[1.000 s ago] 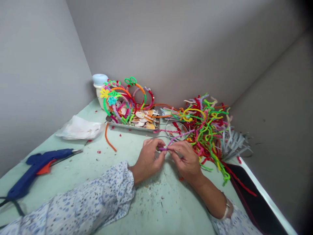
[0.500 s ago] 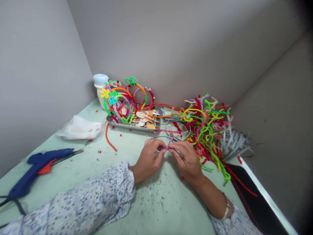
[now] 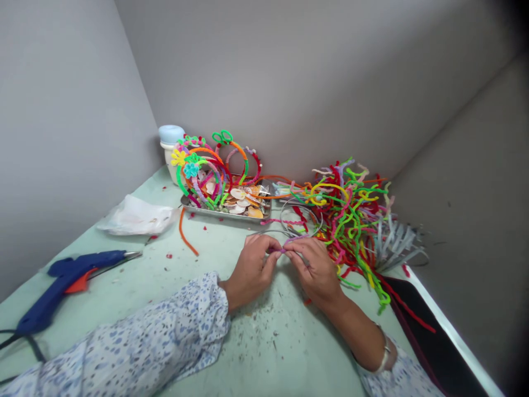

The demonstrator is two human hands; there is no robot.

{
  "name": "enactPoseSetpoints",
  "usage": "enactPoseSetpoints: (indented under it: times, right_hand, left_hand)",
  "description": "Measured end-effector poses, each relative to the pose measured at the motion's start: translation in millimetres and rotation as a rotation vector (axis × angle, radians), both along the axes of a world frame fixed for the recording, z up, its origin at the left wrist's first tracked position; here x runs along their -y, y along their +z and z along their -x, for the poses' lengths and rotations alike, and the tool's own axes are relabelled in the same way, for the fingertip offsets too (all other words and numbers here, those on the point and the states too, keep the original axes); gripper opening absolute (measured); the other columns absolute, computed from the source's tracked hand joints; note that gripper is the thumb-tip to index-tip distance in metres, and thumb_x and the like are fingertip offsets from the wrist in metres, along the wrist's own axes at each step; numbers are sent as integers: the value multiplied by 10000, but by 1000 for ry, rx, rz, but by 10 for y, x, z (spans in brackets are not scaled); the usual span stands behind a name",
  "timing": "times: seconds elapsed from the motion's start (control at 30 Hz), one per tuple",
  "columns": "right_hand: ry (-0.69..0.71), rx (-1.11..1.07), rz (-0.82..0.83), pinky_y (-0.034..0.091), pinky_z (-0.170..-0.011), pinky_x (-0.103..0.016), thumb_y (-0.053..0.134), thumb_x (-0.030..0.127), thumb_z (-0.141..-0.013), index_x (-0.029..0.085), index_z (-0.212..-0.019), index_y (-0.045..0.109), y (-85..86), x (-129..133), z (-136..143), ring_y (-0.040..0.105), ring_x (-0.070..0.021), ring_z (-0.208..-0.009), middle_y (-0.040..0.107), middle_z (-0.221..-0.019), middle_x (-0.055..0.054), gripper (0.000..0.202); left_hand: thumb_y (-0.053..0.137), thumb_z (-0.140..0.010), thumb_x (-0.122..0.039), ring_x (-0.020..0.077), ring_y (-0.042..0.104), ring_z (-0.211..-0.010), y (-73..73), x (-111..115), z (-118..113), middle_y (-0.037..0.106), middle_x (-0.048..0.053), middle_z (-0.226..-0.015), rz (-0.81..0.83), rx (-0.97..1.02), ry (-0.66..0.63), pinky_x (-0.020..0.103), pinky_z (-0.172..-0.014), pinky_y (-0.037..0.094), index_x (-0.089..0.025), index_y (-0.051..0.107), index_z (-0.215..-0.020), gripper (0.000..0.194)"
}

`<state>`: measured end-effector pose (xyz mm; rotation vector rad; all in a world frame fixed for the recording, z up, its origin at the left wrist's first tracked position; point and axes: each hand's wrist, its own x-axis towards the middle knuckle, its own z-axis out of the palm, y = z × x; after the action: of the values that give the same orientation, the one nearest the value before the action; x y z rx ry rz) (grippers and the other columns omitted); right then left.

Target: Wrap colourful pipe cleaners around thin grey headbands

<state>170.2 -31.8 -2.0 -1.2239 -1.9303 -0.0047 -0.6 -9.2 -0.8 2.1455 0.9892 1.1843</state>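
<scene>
A purple pipe cleaner is being pinched by the left hand and the right hand, their fingertips being held together over the surface. From there, shells and hoops are being carried by a metal tray at 10 o'clock; a pipe-cleaner heap is being supported at 2 o'clock, a blue glue gun at 9 o'clock.
</scene>
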Motion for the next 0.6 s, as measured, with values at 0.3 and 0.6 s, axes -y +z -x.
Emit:
enactPoseSetpoints:
  times: [0.3,0.6]
  right_hand:
    - [-4,39,68,395,-824,-372,489,245,-917,210,-953,616,31,3,26,544,-207,-902,636,-920,-50,137]
    - [37,-24,182,387,-825,-362,456,248,-930,207,-938,599,55,3,34,526,-204,-914,603,-939,-51,149]
  left_hand:
    - [498,-881,-190,177,508,-880,-7,-3,-1,596,21,-878,5,3,7,332,-836,388,-189,550,-897,54]
    - [503,-880,-182,180,497,-872,-15,2,-11,596,20,-872,-3,-19,7,333,-829,375,-187,553,-899,54]
